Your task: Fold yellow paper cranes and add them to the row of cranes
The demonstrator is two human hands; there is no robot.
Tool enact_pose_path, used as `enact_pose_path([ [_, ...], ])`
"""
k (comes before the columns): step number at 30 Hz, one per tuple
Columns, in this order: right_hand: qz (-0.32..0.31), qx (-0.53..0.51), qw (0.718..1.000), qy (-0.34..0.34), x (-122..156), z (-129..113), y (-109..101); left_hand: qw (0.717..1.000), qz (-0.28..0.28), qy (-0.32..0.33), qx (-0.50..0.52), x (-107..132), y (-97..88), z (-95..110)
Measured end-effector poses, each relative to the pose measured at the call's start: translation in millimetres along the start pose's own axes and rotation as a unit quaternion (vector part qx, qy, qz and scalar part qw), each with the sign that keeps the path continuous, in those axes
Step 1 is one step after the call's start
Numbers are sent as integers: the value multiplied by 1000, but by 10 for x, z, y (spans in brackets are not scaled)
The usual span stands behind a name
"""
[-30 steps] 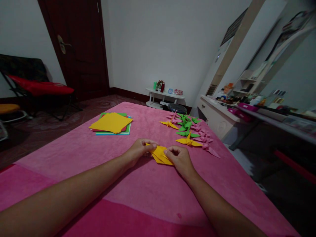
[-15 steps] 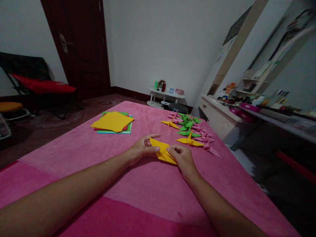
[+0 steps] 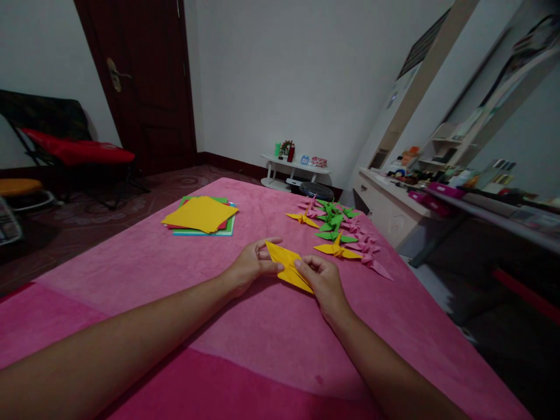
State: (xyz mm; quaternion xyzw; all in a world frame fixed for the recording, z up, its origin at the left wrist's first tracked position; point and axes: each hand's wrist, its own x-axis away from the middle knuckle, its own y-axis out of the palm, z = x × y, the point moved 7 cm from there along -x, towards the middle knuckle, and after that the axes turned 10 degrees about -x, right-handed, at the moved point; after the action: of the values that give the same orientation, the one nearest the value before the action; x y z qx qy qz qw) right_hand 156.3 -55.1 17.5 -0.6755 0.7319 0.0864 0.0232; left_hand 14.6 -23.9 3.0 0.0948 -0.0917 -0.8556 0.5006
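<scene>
A partly folded yellow paper (image 3: 286, 262) is held just above the pink cloth (image 3: 175, 274) between both my hands. My left hand (image 3: 251, 265) pinches its left end with thumb and fingers. At the right end my right hand (image 3: 321, 280) has its fingers curled onto the paper. Beyond them, to the right, lie several finished paper cranes (image 3: 336, 230) in yellow, green and pink. A stack of coloured square sheets (image 3: 201, 216), yellow on top, rests at the far left of the cloth.
The pink cloth's right edge drops to the floor near a white dresser (image 3: 385, 204) crowded with small items. A low white table (image 3: 297, 169) stands by the far wall. A dark door (image 3: 140, 81) and a red-cushioned chair (image 3: 74, 154) are at the left.
The yellow paper has been turned and lifted slightly, now pointing up-left, and my left fingers have opened somewhat around its end. The view shifted a little.
</scene>
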Motion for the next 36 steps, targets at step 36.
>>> enact_pose_path([
  [36, -131, 444, 810, -361, 152, -349, 227, 625, -8, 365, -690, 207, 354, 465],
])
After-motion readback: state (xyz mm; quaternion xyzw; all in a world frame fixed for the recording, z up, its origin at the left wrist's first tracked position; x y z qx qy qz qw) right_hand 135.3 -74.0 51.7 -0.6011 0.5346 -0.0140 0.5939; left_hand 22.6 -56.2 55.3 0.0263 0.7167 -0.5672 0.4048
